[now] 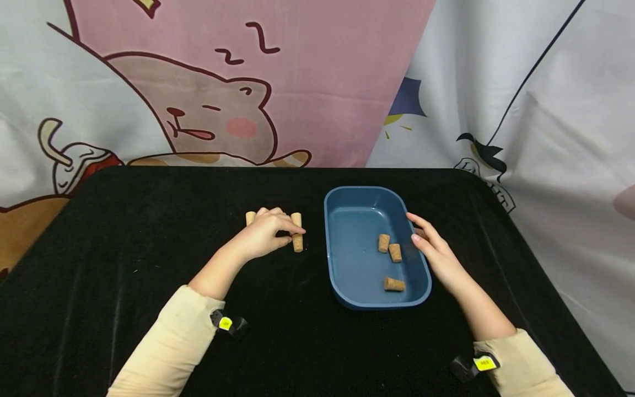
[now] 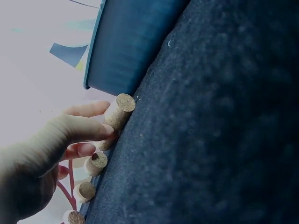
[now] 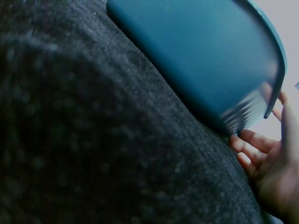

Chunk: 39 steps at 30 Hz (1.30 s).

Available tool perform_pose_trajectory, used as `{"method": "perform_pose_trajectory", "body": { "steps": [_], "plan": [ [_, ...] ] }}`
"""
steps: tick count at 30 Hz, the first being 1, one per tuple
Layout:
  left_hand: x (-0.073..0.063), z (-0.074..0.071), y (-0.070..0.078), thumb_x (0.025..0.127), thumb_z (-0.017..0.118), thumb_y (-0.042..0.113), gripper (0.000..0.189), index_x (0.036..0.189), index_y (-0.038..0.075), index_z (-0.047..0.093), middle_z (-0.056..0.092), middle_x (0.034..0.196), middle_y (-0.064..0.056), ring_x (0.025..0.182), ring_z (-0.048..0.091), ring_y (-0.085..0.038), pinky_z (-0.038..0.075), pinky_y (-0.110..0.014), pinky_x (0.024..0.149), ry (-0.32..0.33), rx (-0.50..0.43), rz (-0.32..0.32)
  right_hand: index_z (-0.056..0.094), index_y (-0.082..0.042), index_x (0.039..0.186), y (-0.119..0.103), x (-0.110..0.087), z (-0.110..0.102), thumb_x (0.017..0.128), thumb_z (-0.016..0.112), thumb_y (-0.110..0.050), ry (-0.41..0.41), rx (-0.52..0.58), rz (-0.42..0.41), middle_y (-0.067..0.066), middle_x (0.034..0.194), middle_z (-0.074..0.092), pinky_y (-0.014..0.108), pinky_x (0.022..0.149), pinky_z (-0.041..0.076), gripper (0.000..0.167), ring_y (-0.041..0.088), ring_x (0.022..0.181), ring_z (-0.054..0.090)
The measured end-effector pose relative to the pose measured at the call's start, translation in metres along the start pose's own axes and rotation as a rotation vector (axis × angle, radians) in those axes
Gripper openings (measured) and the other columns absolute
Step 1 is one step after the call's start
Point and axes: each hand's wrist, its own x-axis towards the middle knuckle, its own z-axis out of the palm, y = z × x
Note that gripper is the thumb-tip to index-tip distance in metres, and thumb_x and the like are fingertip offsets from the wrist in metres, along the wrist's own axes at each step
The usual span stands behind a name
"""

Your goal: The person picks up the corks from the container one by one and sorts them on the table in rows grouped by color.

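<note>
- Pale brown cork piece (image 1: 297, 243) is in the grip of the left hand (image 1: 265, 236), which pinches it between thumb and index finger, close above or on the cloth; I cannot tell which.
- Just beyond this grip, another cork (image 1: 296, 219) is near the index finger, and one more cork (image 1: 250, 217) shows past the knuckles, partly hidden by the hand.
- From the left wrist, further corks (image 2: 85, 192) make a row beside and below the curled fingers.
- To the right of the pinch, a little apart, stands a blue box (image 1: 352, 253) with three cork stoppers (image 1: 394, 284) inside, toward its far side from the grip.
- At that side, the right hand (image 1: 439, 255) touches rim and outer wall, its fingers relaxed and somewhat spread.
- Under both hands spreads a black cloth (image 1: 124, 259); behind it hangs a printed curtain (image 1: 322, 94).
</note>
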Motion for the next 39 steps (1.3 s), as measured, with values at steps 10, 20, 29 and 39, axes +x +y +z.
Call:
{"method": "perform_pose_trajectory", "body": {
  "steps": [10,20,29,39],
  "plan": [
    [0.0,-0.007,0.005,0.084,0.073,0.009,0.025,0.107,0.017,0.074,0.068,0.099,0.007,0.092,0.051,-0.012,0.033,-0.039,0.083,0.015,0.001,0.005,0.018,-0.018,0.153,0.002,0.0,-0.002,0.105,0.034,-0.024,-0.002,-0.005,-0.003,0.03,0.144,0.031,0.042,0.087,0.045,0.051,0.048,0.121,0.041],
    [0.001,-0.024,0.025,0.086,0.07,0.014,0.021,0.107,0.012,0.073,0.069,0.097,0.003,0.094,0.051,-0.012,0.032,-0.042,0.089,0.091,-0.036,0.035,0.016,-0.016,0.153,-0.002,-0.001,0.0,0.104,0.035,-0.024,-0.003,-0.003,0.008,0.03,0.144,0.031,0.046,0.087,0.044,0.053,0.048,0.122,0.041],
    [0.004,-0.029,0.055,0.087,0.071,0.019,0.021,0.108,0.014,0.072,0.065,0.095,0.01,0.092,0.051,-0.012,0.033,-0.04,0.09,0.14,-0.127,0.074,0.016,-0.017,0.153,0.0,-0.001,0.001,0.104,0.035,-0.024,-0.003,0.001,0.012,0.031,0.144,0.03,0.046,0.086,0.044,0.053,0.048,0.121,0.041],
    [0.026,-0.015,0.096,0.086,0.072,0.032,0.03,0.112,0.017,0.069,0.062,0.101,0.01,0.095,0.051,-0.009,0.037,-0.032,0.088,0.058,-0.233,0.123,0.019,-0.016,0.153,0.001,-0.001,-0.001,0.104,0.035,-0.022,0.008,-0.011,-0.01,0.029,0.144,0.031,0.043,0.087,0.044,0.052,0.047,0.122,0.041]
  ]
}}
